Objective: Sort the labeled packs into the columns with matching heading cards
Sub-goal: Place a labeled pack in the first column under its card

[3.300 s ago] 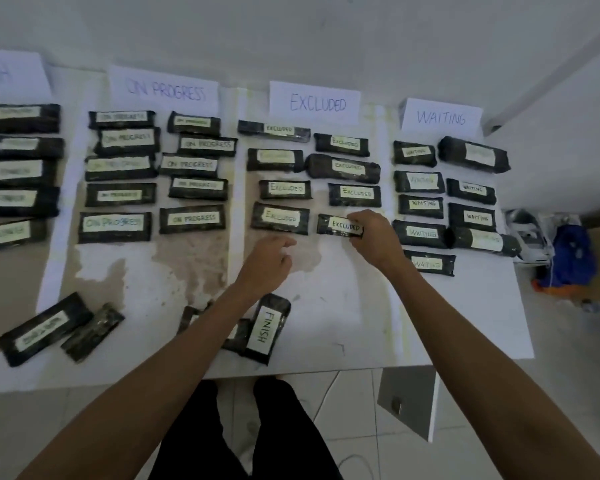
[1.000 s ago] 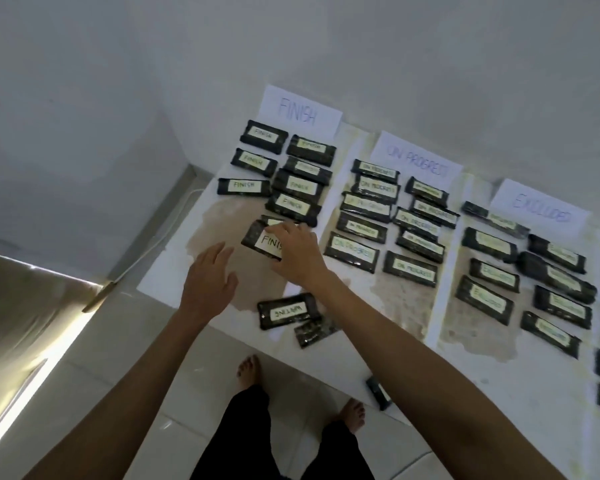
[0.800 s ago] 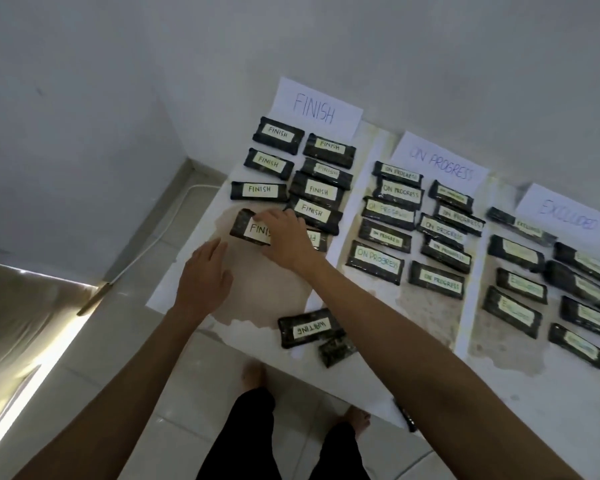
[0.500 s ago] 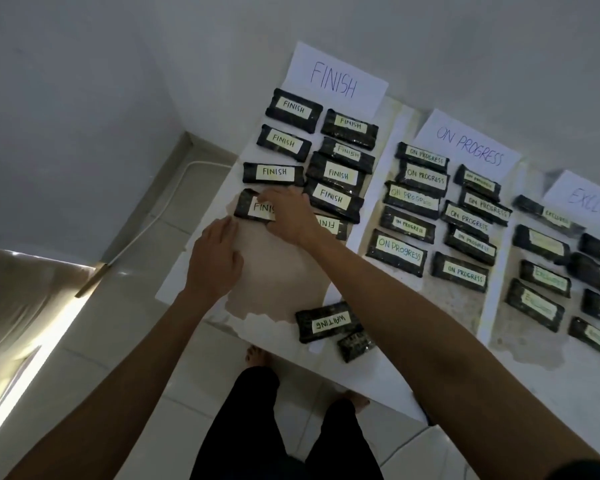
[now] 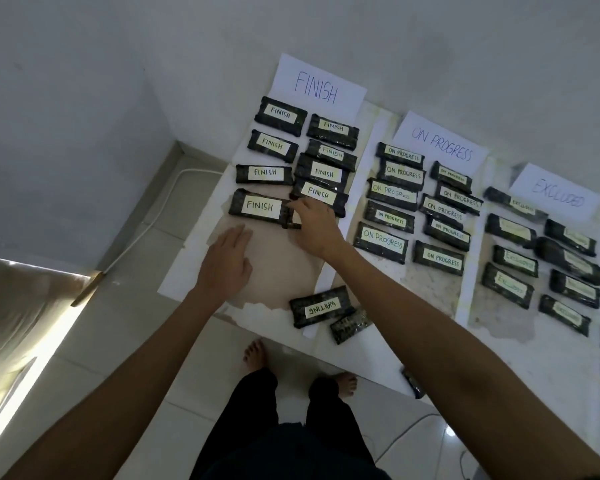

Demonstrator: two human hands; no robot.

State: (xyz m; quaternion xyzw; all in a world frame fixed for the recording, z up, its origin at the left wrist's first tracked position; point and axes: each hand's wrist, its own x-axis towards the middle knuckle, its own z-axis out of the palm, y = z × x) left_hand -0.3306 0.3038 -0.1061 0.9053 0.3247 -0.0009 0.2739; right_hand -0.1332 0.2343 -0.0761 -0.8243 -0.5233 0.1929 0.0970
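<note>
Now, black FINISH-labelled pack (image 5: 258, 206); right hand (image 5: 315, 227) at its end, grip unclear; left hand (image 5: 227, 264) spread.

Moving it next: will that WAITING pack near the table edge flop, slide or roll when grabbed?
The WAITING pack lies flat and blocky, so rolling seems unlikely. Its crinkled wrap hints at slight give. Close to the table edge, a push might tip it off.

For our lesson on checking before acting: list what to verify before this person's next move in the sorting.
1. Nearest FINISH pack in FINISH card column: ok.
2. Right hand clear of it: not ok, fingertips at its end.
3. Left hand free: ok, flat, holding nothing.
4. WAITING pack sorted: not ok, lies by the front edge.
5. Small pack beside it, heading known: cannot tell, no label shows.
</note>
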